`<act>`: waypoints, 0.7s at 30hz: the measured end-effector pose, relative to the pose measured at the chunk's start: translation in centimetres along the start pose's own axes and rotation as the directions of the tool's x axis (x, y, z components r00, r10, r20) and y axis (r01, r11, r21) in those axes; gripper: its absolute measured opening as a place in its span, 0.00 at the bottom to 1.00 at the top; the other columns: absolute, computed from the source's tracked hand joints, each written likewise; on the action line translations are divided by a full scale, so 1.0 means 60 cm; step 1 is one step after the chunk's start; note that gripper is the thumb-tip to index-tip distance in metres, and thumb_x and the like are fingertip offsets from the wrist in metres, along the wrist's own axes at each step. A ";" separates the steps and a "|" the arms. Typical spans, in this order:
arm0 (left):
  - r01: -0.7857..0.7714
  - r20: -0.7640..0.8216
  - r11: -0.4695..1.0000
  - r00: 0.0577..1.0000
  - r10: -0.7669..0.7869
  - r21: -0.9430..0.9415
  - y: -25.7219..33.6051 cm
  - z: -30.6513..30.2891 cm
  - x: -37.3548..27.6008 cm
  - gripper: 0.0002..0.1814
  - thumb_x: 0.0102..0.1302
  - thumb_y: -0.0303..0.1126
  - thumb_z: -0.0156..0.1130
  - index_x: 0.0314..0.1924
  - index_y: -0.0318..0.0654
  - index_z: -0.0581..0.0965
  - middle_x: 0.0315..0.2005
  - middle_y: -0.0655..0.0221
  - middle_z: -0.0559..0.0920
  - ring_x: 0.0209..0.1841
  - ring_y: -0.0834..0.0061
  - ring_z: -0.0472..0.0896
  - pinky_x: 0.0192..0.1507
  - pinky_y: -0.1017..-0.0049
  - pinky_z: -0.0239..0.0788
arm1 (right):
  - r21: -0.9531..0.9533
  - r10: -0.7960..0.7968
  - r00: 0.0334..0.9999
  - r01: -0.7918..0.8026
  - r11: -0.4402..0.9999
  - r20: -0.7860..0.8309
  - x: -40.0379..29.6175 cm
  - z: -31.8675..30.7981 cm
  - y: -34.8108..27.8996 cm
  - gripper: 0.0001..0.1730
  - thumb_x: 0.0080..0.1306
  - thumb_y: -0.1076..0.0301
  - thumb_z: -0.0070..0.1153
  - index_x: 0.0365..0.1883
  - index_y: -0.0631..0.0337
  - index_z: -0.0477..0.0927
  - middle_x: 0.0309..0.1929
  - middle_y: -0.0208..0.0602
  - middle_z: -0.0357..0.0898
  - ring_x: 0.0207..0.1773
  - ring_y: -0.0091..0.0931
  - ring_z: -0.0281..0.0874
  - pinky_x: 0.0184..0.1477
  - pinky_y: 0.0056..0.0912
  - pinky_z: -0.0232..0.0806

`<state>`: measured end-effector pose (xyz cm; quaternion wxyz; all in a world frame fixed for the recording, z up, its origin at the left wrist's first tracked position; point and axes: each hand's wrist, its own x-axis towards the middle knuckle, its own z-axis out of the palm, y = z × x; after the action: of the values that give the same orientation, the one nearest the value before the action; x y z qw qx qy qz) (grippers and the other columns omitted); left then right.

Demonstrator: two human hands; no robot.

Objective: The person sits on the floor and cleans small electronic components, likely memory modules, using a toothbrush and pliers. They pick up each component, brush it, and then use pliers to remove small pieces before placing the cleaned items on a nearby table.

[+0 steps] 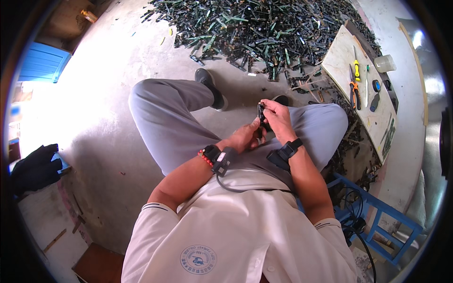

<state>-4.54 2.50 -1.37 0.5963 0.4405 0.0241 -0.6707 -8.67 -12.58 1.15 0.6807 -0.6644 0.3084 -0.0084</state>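
Observation:
A small, narrow black part (pixel 261 111), perhaps an electronic component, stands nearly upright between my two hands above my lap. My left hand (pixel 245 136) grips its lower end, with the thumb laid along it. The fingertips of my right hand (pixel 277 116) pinch the upper end, where a small shiny spot shows. My fingers hide much of the part, so its exact kind cannot be told. Beyond my feet spreads a large heap of narrow black and green pieces (pixel 247 32) on the concrete floor.
At right, a pale board (pixel 348 53) carries a yellow-handled screwdriver (pixel 357 72), orange-and-black pliers (pixel 354 92), a tape roll (pixel 376 86) and a dark-handled tool (pixel 374 102). A clear plastic cup (pixel 385 63) stands beside it. A blue frame (pixel 380 212) with cables is lower right.

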 end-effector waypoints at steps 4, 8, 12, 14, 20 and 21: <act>0.015 0.035 0.999 0.999 -0.013 -0.036 0.007 -0.001 -0.006 0.29 0.79 0.57 0.29 0.40 0.44 0.73 0.26 0.67 0.77 0.19 0.78 0.61 0.24 0.77 0.54 | -0.002 0.008 1.000 -0.008 1.000 0.008 -0.005 -0.004 -0.005 0.17 0.66 0.77 0.51 0.52 0.68 0.80 0.34 0.27 0.81 0.31 0.14 0.73 0.30 0.19 0.69; 0.024 0.048 0.996 0.999 -0.020 -0.084 0.010 0.000 -0.007 0.28 0.79 0.56 0.30 0.39 0.44 0.73 0.24 0.68 0.78 0.17 0.80 0.61 0.20 0.77 0.53 | -0.004 0.005 1.000 -0.005 1.000 0.010 -0.004 -0.006 -0.002 0.17 0.66 0.75 0.53 0.53 0.69 0.80 0.34 0.27 0.81 0.29 0.14 0.72 0.29 0.18 0.67; 0.027 0.054 0.990 0.998 -0.020 -0.136 0.009 -0.003 -0.007 0.29 0.79 0.57 0.28 0.39 0.45 0.73 0.23 0.69 0.75 0.17 0.79 0.61 0.21 0.76 0.53 | -0.015 -0.030 0.999 0.030 0.999 0.025 -0.004 -0.010 0.002 0.19 0.66 0.74 0.54 0.55 0.70 0.78 0.34 0.29 0.81 0.27 0.14 0.71 0.28 0.18 0.67; 0.049 0.039 0.988 0.998 -0.044 -0.145 0.014 0.000 -0.010 0.29 0.78 0.58 0.28 0.38 0.46 0.72 0.22 0.70 0.74 0.17 0.79 0.60 0.22 0.76 0.53 | 0.007 -0.039 0.999 0.039 0.999 0.031 -0.004 -0.010 0.004 0.20 0.66 0.74 0.55 0.56 0.70 0.77 0.34 0.29 0.81 0.27 0.14 0.71 0.28 0.18 0.66; 0.055 0.079 0.982 0.996 -0.041 -0.180 0.014 -0.008 -0.009 0.25 0.79 0.57 0.29 0.45 0.49 0.70 0.27 0.72 0.73 0.21 0.77 0.60 0.25 0.76 0.54 | -0.004 -0.049 0.998 0.049 0.999 0.027 -0.006 -0.011 0.005 0.21 0.65 0.74 0.56 0.57 0.70 0.77 0.36 0.32 0.82 0.27 0.15 0.71 0.29 0.19 0.67; 0.054 0.081 0.982 0.996 -0.040 -0.183 0.014 -0.008 -0.009 0.25 0.79 0.57 0.29 0.46 0.49 0.70 0.27 0.72 0.73 0.21 0.77 0.61 0.25 0.76 0.55 | -0.016 -0.044 0.999 0.044 0.999 0.026 -0.007 -0.011 0.003 0.21 0.66 0.74 0.56 0.57 0.70 0.77 0.37 0.33 0.82 0.28 0.15 0.72 0.29 0.19 0.68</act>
<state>-3.60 2.94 -0.94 0.6190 0.3566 0.0736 -0.6959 -9.35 -13.00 1.21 0.6787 -0.6767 0.2850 -0.0125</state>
